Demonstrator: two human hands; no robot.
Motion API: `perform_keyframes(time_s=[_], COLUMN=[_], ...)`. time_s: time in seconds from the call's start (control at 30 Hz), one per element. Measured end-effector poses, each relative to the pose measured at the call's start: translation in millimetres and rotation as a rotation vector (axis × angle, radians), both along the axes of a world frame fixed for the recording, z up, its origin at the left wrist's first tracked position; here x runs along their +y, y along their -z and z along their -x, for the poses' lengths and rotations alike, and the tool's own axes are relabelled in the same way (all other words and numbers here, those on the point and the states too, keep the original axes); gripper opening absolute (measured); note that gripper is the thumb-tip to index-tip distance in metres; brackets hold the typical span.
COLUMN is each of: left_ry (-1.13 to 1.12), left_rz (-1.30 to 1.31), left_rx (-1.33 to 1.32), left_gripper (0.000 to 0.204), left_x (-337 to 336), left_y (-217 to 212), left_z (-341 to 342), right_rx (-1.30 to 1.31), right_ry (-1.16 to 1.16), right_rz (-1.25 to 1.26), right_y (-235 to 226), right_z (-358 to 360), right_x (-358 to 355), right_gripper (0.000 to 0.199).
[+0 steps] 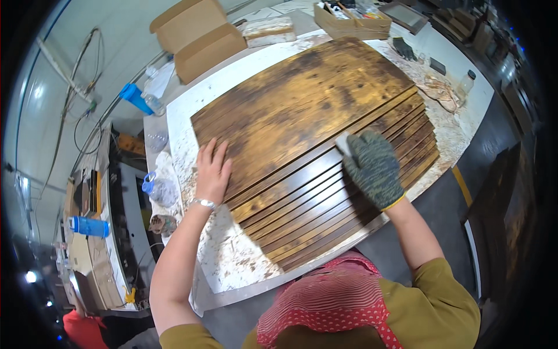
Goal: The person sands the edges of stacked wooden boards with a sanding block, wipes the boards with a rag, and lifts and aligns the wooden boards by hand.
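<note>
A stack of brown wood-grain panels lies on the white work table, with the lower panels stepped out toward me so their near edges show as rows of strips. My left hand, bare with a bracelet at the wrist, rests on the stack's left edge, fingers stretched out. On the right, my right hand wears a dark green knitted glove and presses a small pale pad against the strips near the top panel's front edge. Whether that pad is cloth or a block cannot be told.
An open cardboard box and a carton of small items stand at the back. A spare glove, dark block and clear bottle lie far right. Bottles and a blue cup line the left. Another person is lower left.
</note>
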State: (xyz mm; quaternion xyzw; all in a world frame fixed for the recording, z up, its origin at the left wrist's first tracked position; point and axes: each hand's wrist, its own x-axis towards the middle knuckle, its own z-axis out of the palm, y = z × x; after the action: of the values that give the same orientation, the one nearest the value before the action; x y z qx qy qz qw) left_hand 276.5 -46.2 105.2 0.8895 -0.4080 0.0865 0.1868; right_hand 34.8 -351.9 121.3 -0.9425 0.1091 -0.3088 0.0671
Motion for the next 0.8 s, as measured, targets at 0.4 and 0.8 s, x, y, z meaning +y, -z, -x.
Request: perform_keyframes(time_s=[0.4,0.8], left_ry=[0.169,0.243], left_rz=[-0.129,-0.061], left_rx=[0.067,0.007], left_gripper=[0.044,0.04], left_x=[22,30], left_y=[-16,-9], left_z=[-21,-32], right_rx=[0.15,0.305], right_ry=[-0.514,-0.244], right_rz=[-0.158,0.006], right_y=[-13,-57], right_z=[-58,-80], right_x=[219,169], right_gripper=[0.035,0.037])
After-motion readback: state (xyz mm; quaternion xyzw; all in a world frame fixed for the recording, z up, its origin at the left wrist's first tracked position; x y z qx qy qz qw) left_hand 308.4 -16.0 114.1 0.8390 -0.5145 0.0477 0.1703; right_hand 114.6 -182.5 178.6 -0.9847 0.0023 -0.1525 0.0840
